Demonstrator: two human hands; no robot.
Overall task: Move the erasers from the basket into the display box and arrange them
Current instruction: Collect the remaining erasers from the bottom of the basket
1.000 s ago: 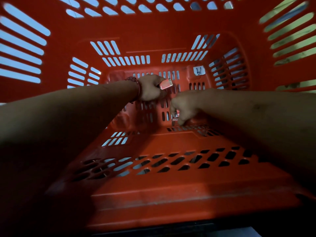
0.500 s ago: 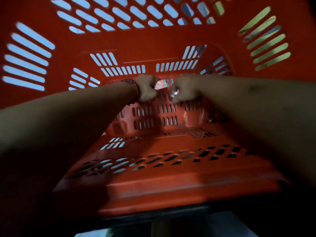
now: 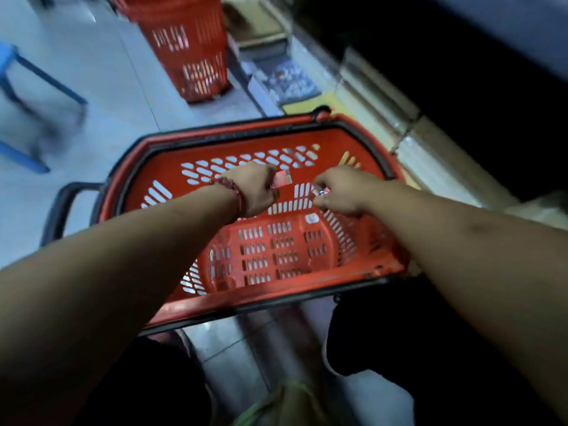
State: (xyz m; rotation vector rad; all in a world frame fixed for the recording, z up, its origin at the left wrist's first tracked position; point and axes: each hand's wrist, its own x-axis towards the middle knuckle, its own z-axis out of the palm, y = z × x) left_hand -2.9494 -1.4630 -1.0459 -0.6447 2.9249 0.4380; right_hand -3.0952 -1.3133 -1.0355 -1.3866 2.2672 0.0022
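A red slotted shopping basket (image 3: 276, 292) with a black rim stands on the floor below me. Its bottom shows no loose erasers. My left hand (image 3: 253, 189), with a red bracelet at the wrist, grips a pink wrapped eraser (image 3: 282, 179) that sticks out past its fingers. My right hand (image 3: 339, 192) pinches a small wrapped eraser (image 3: 321, 191) at its fingertips. Both hands hover above the basket, near its far wall. A box of small packed items (image 3: 289, 78) lies on the floor beyond the basket; the frame is blurred.
A stack of red baskets (image 3: 187, 47) stands at the back. A blue stool (image 3: 27, 87) is at the left. Dark shelving (image 3: 461, 87) runs along the right. My dark trousers and shoes (image 3: 347, 342) are close to the basket's near rim.
My head and both hands have risen out of the basket; earlier the view was deep inside it. Each hand still holds its eraser, now up near rim height.
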